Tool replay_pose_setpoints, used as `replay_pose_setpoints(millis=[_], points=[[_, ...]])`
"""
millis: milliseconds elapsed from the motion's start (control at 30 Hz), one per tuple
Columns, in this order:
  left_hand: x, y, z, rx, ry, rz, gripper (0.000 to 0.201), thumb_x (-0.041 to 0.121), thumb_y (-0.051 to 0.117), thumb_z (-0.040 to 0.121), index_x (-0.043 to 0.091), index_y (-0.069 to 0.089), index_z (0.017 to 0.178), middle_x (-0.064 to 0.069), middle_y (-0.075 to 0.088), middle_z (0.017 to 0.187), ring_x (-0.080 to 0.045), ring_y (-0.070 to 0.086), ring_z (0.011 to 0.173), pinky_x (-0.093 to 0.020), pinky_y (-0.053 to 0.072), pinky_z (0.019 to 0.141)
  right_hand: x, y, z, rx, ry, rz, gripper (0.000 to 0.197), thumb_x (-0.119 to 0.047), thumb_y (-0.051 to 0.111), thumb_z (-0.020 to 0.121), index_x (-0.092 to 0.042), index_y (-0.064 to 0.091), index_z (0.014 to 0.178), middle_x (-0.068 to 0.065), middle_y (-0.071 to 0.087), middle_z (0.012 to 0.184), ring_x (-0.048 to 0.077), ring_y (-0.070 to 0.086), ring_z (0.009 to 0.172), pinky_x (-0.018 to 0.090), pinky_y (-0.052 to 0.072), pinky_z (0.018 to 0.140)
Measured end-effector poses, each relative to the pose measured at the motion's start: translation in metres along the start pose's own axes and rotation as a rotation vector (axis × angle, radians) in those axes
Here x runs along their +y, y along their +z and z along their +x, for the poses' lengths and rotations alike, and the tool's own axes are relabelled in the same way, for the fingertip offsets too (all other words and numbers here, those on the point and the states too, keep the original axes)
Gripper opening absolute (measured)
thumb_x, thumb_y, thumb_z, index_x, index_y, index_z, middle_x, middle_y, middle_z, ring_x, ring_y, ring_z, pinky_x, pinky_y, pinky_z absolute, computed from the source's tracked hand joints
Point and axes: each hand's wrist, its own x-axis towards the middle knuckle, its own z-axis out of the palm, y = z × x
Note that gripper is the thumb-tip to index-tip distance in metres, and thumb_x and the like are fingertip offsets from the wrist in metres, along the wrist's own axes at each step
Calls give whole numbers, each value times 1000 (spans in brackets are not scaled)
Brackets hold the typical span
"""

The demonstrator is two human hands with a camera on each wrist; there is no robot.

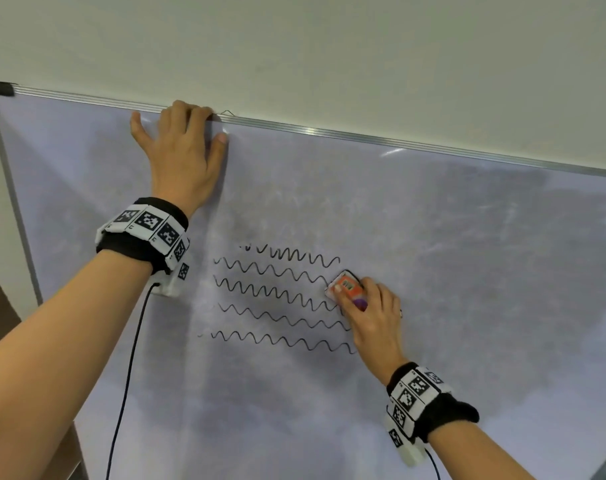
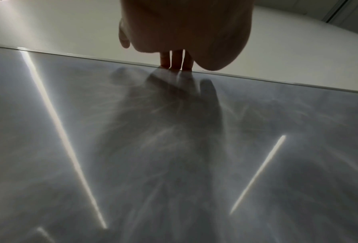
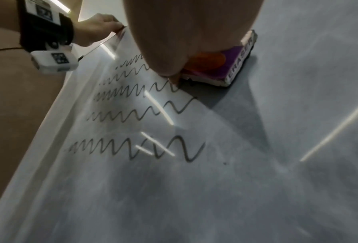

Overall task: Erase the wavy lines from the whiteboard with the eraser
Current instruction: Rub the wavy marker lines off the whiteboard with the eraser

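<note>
- Your right hand [image 1: 371, 317] grips the eraser [image 1: 346, 287], pressed flat on the whiteboard [image 1: 468, 254] at the right end of the wavy lines [image 1: 277, 296].
- Five rows remain; only the top row looks partly broken up, so you are likely near the start.
- Your left hand [image 1: 180, 150] is hooked over the whiteboard's top frame [image 1: 329, 131], fingers curled on its edge, well above the lines.
- Left of the eraser the whiteboard is free as far as your left forearm; the frame lies well clear of the rows.
</note>
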Motion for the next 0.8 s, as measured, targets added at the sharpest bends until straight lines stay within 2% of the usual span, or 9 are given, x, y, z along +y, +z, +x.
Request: replay_pose_setpoints(millis=[67, 133, 267, 333, 467, 567, 633, 733, 800], points=[[-3, 0, 0, -8, 10, -13, 38, 40, 38, 96, 15, 53, 122, -8, 50, 121, -25, 45, 115, -61, 8, 108, 1, 0, -3, -36, -31, -20, 80, 2, 80, 60, -28, 49, 128, 17, 42, 121, 34, 45, 101, 46, 43, 78], [-4, 1, -2, -15, 8, -26, 39, 38, 39, 96, 15, 52, 124, -8, 50, 123, -24, 44, 117, -61, 8, 108, 5, -6, 7, -27, -8, -18, 79, 3, 77, 63, -29, 48, 128, 17, 43, 122, 34, 44, 102, 45, 42, 80], [-4, 4, -4, -12, -4, -59, 40, 39, 39, 96, 15, 51, 126, -7, 48, 125, -23, 43, 120, -61, 8, 108, 1, -16, 39, 114, 175, 47, 64, 0, 68, 78, -27, 51, 133, 17, 42, 123, 33, 42, 103, 45, 37, 82], [-6, 5, -4, -18, 1, -72, 41, 39, 39, 95, 16, 51, 126, -7, 48, 126, -23, 43, 121, -61, 8, 108, -7, -11, 41, 141, 209, 54, 61, 1, 68, 79, -25, 55, 132, 17, 42, 123, 33, 41, 102, 45, 37, 82], [-9, 4, -4, -19, 19, -79, 40, 38, 39, 95, 16, 51, 127, -6, 49, 127, -22, 43, 121, -62, 10, 108, -25, 6, 6, 10, 48, -11, 82, 3, 78, 63, -26, 47, 132, 18, 42, 122, 35, 43, 104, 44, 38, 83], [-11, 5, -4, -11, 35, -91, 40, 37, 40, 95, 16, 51, 127, -7, 49, 126, -22, 43, 120, -62, 11, 107, -27, 6, -3, -45, -3, -51, 84, 2, 81, 58, -27, 47, 129, 17, 43, 122, 35, 44, 103, 46, 42, 82], [-13, 7, -4, -7, 41, -89, 40, 37, 41, 95, 16, 51, 127, -7, 49, 127, -22, 42, 121, -61, 11, 107, -25, -1, 13, -5, 68, -43, 76, 3, 76, 63, -25, 51, 129, 20, 46, 121, 36, 44, 103, 46, 41, 82], [-12, 9, -4, -15, 32, -99, 41, 38, 40, 95, 17, 50, 129, -6, 48, 129, -22, 42, 123, -61, 10, 107, -22, -9, 49, 134, 237, 4, 58, 3, 65, 76, -20, 58, 129, 24, 49, 121, 37, 44, 103, 47, 39, 84], [-12, 8, -4, -23, 27, -106, 42, 38, 40, 95, 17, 49, 130, -6, 47, 130, -22, 41, 124, -61, 9, 107, -25, -9, 58, 168, 267, 8, 54, 2, 62, 81, -20, 58, 130, 24, 49, 122, 37, 45, 104, 46, 38, 86]])
